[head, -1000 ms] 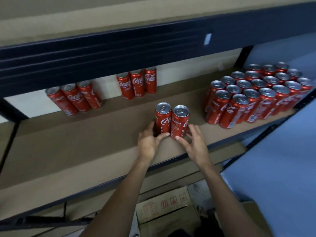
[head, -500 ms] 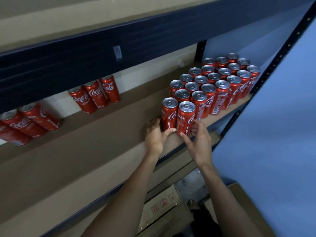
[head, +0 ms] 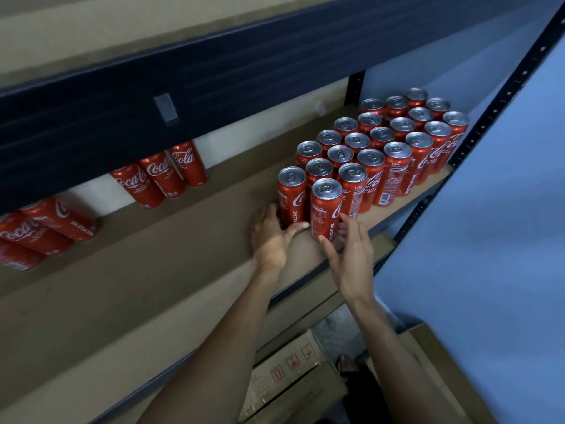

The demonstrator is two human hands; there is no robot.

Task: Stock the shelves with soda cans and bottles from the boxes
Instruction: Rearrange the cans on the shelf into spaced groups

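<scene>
Two red Coca-Cola cans stand upright near the front edge of the brown shelf board (head: 171,258), touching the left end of a large block of cans (head: 394,142). My left hand (head: 270,240) grips the base of the left can (head: 292,197), fingers on its left side and thumb across its front. My right hand (head: 350,258) pinches the base of the right can (head: 325,206), thumb in front and fingers on its right side.
Three cans (head: 162,175) stand at the back wall, with more cans (head: 46,224) at the far left. A dark beam (head: 214,71) of the shelf above hangs overhead. A perforated post (head: 504,96) and blue wall (head: 474,240) close the right. A cardboard box (head: 293,381) sits below.
Both hands slid the two cans rightwards along the shelf front until they met the block of cans. The view swung right with them.
</scene>
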